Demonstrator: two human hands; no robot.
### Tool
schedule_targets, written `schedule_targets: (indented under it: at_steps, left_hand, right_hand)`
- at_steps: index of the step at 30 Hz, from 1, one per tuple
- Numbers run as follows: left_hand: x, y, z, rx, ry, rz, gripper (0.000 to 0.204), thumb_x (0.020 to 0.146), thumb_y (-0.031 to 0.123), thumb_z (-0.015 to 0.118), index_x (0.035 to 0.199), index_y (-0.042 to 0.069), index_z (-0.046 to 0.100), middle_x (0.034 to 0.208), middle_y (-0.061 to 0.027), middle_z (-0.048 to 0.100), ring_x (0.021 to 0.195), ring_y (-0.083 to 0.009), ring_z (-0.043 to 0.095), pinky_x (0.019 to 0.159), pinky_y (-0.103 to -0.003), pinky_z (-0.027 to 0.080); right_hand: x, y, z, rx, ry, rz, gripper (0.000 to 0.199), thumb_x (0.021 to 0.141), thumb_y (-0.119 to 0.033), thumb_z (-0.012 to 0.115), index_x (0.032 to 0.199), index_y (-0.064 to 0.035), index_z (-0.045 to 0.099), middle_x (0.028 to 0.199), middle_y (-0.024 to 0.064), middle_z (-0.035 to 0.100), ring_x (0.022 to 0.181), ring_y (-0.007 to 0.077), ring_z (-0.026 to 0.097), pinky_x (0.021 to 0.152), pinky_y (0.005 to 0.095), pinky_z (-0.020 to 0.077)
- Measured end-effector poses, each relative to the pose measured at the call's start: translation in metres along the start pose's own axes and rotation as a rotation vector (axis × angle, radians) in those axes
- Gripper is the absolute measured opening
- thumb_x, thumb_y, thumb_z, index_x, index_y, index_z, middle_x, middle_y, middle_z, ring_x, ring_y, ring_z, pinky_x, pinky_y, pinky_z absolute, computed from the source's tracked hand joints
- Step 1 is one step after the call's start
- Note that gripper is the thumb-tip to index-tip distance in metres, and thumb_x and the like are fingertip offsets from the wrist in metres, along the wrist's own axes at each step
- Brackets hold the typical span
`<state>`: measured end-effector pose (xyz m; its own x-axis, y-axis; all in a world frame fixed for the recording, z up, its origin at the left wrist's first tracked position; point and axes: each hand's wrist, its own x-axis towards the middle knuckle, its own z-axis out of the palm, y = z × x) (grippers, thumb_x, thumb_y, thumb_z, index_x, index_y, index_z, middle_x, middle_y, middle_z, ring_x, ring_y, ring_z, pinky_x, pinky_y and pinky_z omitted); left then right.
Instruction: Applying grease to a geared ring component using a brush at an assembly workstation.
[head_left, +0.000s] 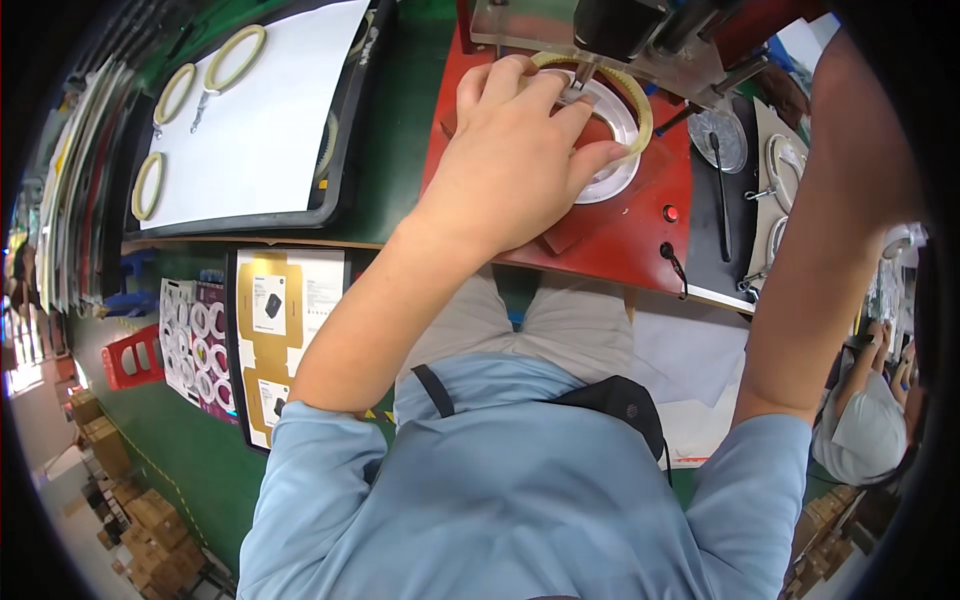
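Observation:
My left hand (515,150) reaches over a pale yellow toothed ring (637,100), its thumb on the ring's right side and its fingers bent across the left. The ring sits around a white round disc (622,180) on a red machine base (590,250). Close to my fingertips, a thin metal tip (582,75) comes down from a dark machine head (615,25). What lies beneath the palm is hidden. My right forearm (810,250) rises along the right side, and its hand lies outside the picture.
To the left, several pale yellow rings (235,60) lie on white paper in a black tray (325,205). At right are a clear round dish (718,135), a black-handled tool (722,200) and metal-clasped rings (785,160). A red button (671,213) and black cable (675,262) are on the base.

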<state>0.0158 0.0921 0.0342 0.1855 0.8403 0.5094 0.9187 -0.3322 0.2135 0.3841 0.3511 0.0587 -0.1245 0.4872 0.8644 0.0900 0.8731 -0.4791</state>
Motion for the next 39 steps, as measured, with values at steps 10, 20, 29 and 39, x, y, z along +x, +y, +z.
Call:
schedule_targets:
  at_steps: [10,20,29,39]
  left_hand:
    - [-0.060,-0.030,-0.019,-0.312,0.270,-0.186,0.029,0.089,0.008,0.075,0.117,0.002,0.070,0.125,-0.0161,0.066,0.115,-0.0354,0.061,0.098,-0.042,0.050]
    - [-0.090,-0.035,0.014,-0.784,0.173,-0.621,0.050,0.104,0.022,0.063,0.146,-0.003,0.054,0.141,-0.0213,0.059,0.131,-0.0300,0.058,0.112,-0.037,0.043]
    - [-0.091,-0.036,0.017,-0.759,0.183,-0.606,0.049,0.104,0.021,0.063,0.146,-0.003,0.055,0.141,-0.0200,0.060,0.130,-0.0296,0.059,0.112,-0.037,0.043]
    - [-0.084,-0.032,0.003,-0.696,0.142,-0.567,0.048,0.102,0.018,0.066,0.144,-0.002,0.055,0.137,-0.0206,0.060,0.128,-0.0314,0.059,0.109,-0.039,0.046]
  right_hand:
    - [-0.082,-0.241,0.108,-0.369,-0.120,0.197,0.018,0.105,-0.004,0.058,0.119,0.0038,0.066,0.113,0.0164,0.072,0.107,0.0242,0.067,0.096,0.0358,0.0519]
    - [-0.137,-0.250,0.088,-0.947,-0.883,0.345,0.058,0.093,-0.024,0.072,0.147,-0.0082,0.059,0.159,0.0077,0.049,0.151,0.0376,0.035,0.123,0.0546,0.0232]
    - [-0.123,-0.236,0.088,-0.837,-0.853,0.297,0.030,0.094,-0.017,0.072,0.119,-0.0007,0.071,0.150,0.0113,0.056,0.146,0.0370,0.043,0.119,0.0530,0.0302]
    - [-0.113,-0.230,0.121,-0.463,-0.492,0.362,0.012,0.089,-0.003,0.075,0.100,0.0007,0.070,0.116,0.0118,0.070,0.104,0.0306,0.066,0.087,0.0372,0.0535]
